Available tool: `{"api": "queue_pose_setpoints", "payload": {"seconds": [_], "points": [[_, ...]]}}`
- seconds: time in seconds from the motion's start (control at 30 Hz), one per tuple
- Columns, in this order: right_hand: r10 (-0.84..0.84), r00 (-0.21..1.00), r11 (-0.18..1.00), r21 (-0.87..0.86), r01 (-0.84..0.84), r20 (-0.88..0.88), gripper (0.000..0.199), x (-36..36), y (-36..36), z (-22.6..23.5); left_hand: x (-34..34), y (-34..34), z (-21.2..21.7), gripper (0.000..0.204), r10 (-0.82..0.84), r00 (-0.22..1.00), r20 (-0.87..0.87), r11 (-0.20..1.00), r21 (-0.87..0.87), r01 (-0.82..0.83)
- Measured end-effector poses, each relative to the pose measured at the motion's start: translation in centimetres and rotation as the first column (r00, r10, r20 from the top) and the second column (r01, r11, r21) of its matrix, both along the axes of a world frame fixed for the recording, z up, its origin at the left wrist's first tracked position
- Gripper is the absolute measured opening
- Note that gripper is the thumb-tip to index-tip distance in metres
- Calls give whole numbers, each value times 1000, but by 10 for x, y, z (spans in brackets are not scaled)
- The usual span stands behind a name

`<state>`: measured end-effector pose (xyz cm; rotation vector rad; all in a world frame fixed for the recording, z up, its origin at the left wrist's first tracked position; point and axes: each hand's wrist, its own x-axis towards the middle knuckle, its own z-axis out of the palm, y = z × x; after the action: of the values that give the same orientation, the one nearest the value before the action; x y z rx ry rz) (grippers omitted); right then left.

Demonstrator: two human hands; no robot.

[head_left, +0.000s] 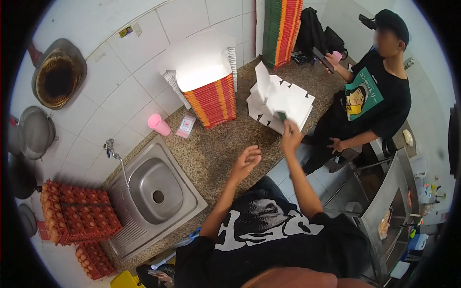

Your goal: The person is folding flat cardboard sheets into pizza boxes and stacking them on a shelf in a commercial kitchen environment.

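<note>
The right hand (291,136) is stretched out over the edge of the counter (211,149). Its fingers are pinched on a small dark green thing (283,116), maybe a card, but it is too small to be sure. That green thing touches the pile of white folded boxes (281,102) on the counter. The left hand (246,162) is held up in the air above the counter, open, fingers spread and a bit curled, with nothing in it. Near the wall stands a tall stack of red and yellow flat boxes (213,98) with a white box (199,62) open on top. A pink cup (158,124) lies beside it, and nothing can be seen inside. The metal sink (156,189) has nothing in it. Red trays full of eggs (77,211) sit to the left of the sink. Another person (374,96) stands across the counter and holds a phone (322,59).
</note>
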<state>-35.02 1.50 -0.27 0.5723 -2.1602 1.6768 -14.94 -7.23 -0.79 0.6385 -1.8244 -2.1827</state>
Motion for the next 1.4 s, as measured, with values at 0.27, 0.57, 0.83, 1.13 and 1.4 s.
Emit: {"api": "queue_pose_setpoints", "payload": {"seconds": [0.27, 0.57, 0.83, 1.13, 1.4], "points": [[507, 853, 825, 220, -521, 120, 52, 89, 78, -15, -21, 2, -18, 44, 296, 940, -171, 916, -226, -330], [437, 856, 869, 115, -481, 277, 68, 45, 115, 61, 14, -12, -16, 77, 525, 841, -128, 834, -118, -539], [731, 647, 563, 344, -751, 217, 94, 111, 86, 72, -29, 26, 39, 58, 155, 977, -147, 971, 206, -123], [522, 262, 791, -346, -505, 812, 48, 125, 106, 59, -32, 21, 68, 21, 269, 955, -122, 826, 540, -164], [467, 873, 825, 423, -374, -139, 41, 113, 108, 66, -36, 42, 61, 17, 447, 890, -93, 820, 440, -366]]}}
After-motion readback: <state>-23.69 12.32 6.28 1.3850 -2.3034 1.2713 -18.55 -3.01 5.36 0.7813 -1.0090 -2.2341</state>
